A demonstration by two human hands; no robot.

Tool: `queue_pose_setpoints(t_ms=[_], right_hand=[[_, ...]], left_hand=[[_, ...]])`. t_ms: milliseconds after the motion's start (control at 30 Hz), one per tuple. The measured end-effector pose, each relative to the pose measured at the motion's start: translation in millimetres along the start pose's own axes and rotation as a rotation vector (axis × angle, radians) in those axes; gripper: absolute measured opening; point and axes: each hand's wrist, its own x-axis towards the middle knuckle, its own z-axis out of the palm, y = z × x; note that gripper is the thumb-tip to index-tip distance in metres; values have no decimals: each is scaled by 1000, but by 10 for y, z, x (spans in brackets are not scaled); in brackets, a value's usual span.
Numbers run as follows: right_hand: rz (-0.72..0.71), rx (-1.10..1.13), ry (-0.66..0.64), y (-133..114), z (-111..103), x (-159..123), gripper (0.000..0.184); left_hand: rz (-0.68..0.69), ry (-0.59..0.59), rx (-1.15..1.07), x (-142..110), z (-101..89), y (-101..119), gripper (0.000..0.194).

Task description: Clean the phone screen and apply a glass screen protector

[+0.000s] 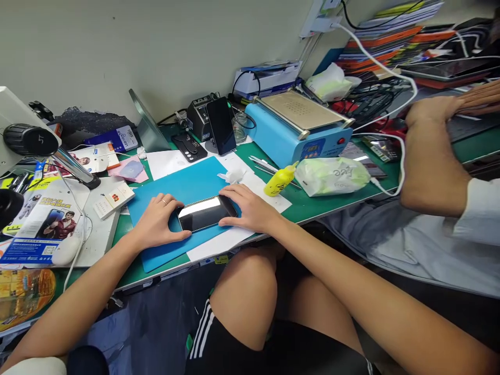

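A black smartphone (206, 213) lies screen up on a blue work mat (183, 182), a bright reflection across its glass. My left hand (159, 221) grips the phone's left end, thumb along the near edge and fingers at the far corner. At the right end my right hand (248, 208) holds it the same way, with fingers on the far corner and thumb at the near one. Just beyond the right hand are a crumpled white tissue (234, 176) and a yellow squeeze bottle (280, 179).
A blue heating-plate machine (299, 127) stands at the back right, with a tissue pack (334, 176) before it. Another phone (221, 126) leans upright on a stand behind the mat. Boxes and a mouse (66, 250) crowd the left. A co-worker's arm (433, 161) reaches in from the right.
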Motion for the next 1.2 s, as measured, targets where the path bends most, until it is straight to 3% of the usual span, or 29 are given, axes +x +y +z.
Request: queue_pose_setpoints(t_ms=[133, 267, 333, 467, 767, 867, 1067, 1200], right_hand=[[5, -16, 55, -9, -31, -19, 83], [139, -136, 187, 1, -42, -38, 73], [180, -162, 163, 14, -33, -36, 75], [192, -128, 106, 40, -14, -13, 80], [152, -109, 260, 31, -28, -34, 78], [134, -106, 269, 7, -45, -72, 69], [38, -116, 345, -46, -67, -98, 34], [19, -136, 379, -68, -94, -99, 27]], left_hand=[[7, -19, 27, 10, -17, 16, 62], [20, -20, 54, 22, -21, 15, 63], [23, -21, 54, 25, -19, 15, 63], [15, -20, 44, 31, -30, 32, 59], [26, -20, 65, 49, -40, 36, 59], [35, -30, 72, 54, -30, 51, 59], [18, -51, 73, 76, -15, 82, 59], [13, -62, 54, 74, 0, 78, 60]])
